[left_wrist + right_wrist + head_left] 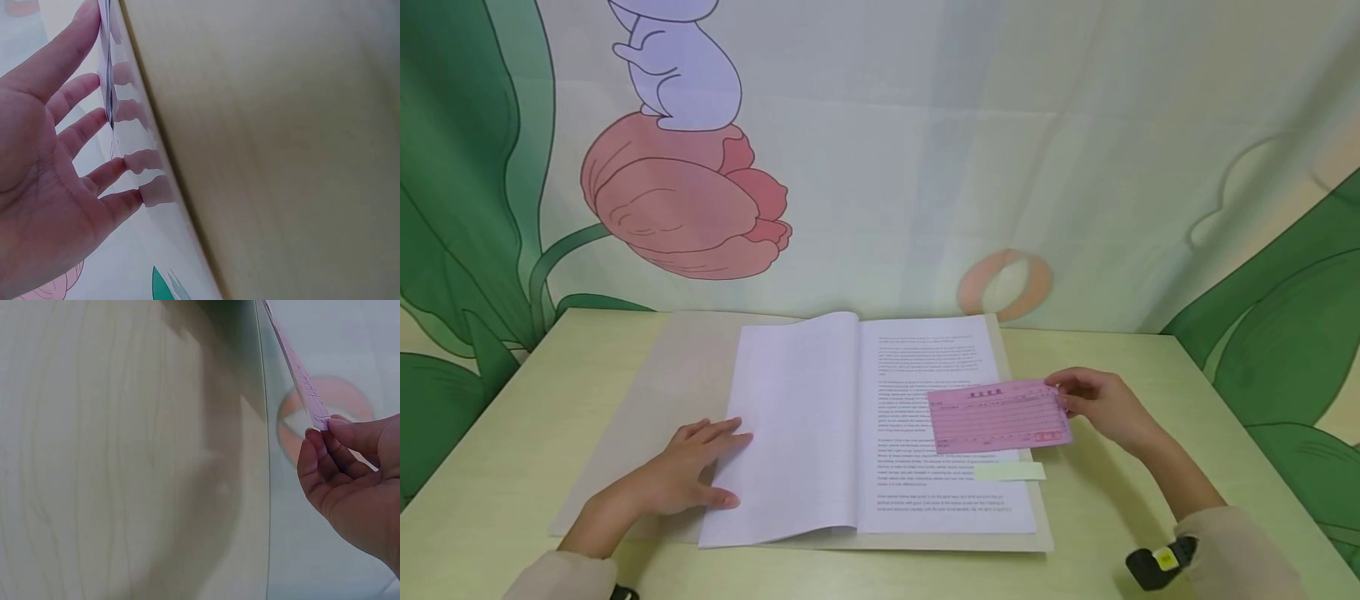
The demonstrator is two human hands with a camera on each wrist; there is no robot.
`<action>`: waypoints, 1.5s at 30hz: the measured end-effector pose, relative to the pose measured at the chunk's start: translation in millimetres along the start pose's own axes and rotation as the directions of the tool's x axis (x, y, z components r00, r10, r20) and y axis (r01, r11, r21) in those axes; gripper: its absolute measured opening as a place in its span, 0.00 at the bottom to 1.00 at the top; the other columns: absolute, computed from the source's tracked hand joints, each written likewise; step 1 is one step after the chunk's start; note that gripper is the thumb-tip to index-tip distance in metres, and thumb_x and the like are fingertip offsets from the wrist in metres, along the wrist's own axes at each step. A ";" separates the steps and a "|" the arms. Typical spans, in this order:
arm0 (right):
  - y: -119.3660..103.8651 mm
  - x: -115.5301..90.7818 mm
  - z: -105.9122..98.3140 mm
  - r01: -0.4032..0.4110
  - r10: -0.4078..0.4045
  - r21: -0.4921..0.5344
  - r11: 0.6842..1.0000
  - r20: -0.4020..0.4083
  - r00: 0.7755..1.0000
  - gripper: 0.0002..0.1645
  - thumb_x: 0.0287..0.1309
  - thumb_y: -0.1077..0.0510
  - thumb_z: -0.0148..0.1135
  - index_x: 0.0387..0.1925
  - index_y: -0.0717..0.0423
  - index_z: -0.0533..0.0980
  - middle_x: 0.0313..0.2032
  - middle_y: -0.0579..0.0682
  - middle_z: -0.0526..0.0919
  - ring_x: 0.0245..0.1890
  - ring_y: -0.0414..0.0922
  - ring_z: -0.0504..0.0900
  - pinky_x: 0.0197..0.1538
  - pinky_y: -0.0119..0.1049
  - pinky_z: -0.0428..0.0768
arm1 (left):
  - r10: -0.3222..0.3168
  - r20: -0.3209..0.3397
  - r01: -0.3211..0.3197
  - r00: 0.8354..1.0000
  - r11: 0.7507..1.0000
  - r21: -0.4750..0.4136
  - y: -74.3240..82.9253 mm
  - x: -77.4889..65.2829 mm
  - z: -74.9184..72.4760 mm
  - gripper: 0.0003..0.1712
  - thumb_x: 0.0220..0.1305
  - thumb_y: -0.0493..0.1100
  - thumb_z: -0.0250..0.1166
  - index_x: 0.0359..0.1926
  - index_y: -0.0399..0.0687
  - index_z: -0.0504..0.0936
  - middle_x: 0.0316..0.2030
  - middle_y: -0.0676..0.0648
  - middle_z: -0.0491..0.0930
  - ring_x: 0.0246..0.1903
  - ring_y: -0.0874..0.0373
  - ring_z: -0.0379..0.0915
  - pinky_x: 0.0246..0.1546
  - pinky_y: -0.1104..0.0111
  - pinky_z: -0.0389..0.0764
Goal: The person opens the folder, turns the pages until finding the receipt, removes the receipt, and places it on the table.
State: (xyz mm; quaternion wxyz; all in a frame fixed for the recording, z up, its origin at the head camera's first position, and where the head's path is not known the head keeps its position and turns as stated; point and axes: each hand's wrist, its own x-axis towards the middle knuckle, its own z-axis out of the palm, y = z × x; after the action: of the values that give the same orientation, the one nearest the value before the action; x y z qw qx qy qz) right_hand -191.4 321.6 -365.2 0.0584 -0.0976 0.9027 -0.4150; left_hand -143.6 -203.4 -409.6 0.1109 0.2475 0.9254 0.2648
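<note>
An open booklet [797,433] of white pages lies on the table, its right page printed with text and its left page blank. My left hand [692,471] rests with spread fingers on the left page near its outer edge; in the left wrist view the same hand [69,150] shows fingers extended against the paper edge. My right hand [1108,408] pinches the right end of a pink printed slip [1000,417], held over the right page. In the right wrist view the slip [303,381] sits between thumb and fingertips. A pale green strip [1011,472] sticks out past the right page's edge.
The light wood table [1120,533] runs up to a hanging cloth [910,167] printed with a rabbit, flower and leaves. A greyish cover [647,417] extends left beneath the pages. Dark wrist devices [1157,567] sit at the sleeves.
</note>
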 end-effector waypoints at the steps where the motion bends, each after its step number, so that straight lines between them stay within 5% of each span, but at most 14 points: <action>1: 1.2 -0.3 -1.2 0.000 0.000 -0.004 1.000 -0.004 1.000 0.16 0.61 0.66 0.53 0.51 0.66 0.71 0.46 0.62 0.76 0.38 0.49 0.77 0.40 0.35 0.78 | 0.002 -0.001 -0.002 1.000 1.000 0.001 -0.2 -0.1 0.0 0.46 0.45 0.60 0.68 0.62 0.39 0.66 0.64 0.34 0.56 0.59 0.27 0.42 0.52 0.36 0.52; 30: 41.7 -14.1 -31.3 -0.031 0.031 -0.005 0.999 -0.085 0.996 0.18 0.65 0.60 0.49 0.53 0.66 0.69 0.45 0.59 0.75 0.38 0.38 0.77 0.40 0.31 0.78 | -0.018 0.010 0.018 1.000 1.000 -0.011 2.8 -0.8 -3.8 0.46 0.46 0.58 0.68 0.62 0.39 0.66 0.64 0.35 0.55 0.60 0.28 0.41 0.53 0.36 0.51; 39: 60.7 -27.8 -43.5 0.016 -0.002 0.110 0.994 -0.125 0.992 0.20 0.65 0.61 0.50 0.53 0.73 0.67 0.40 0.42 0.76 0.36 0.35 0.76 0.38 0.28 0.77 | -0.040 0.019 0.040 0.999 0.999 -0.002 4.3 -0.6 -2.6 0.47 0.45 0.58 0.69 0.63 0.40 0.66 0.65 0.36 0.55 0.61 0.29 0.40 0.54 0.37 0.51; 45: 73.6 -36.1 -53.1 0.053 -0.022 0.244 0.968 -0.127 0.992 0.16 0.63 0.66 0.50 0.51 0.69 0.70 0.39 0.41 0.77 0.36 0.35 0.77 0.37 0.27 0.77 | -0.037 0.019 0.037 0.999 0.999 -0.005 4.6 -1.0 -1.8 0.46 0.45 0.57 0.69 0.62 0.40 0.66 0.65 0.36 0.55 0.61 0.29 0.41 0.54 0.37 0.51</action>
State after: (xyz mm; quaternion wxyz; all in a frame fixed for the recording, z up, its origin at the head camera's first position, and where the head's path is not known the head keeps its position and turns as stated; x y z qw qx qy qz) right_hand -175.5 415.7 -385.8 0.0063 -0.0806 0.8439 -0.5303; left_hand -141.5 -201.4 -405.6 0.1254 0.2326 0.9280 0.2627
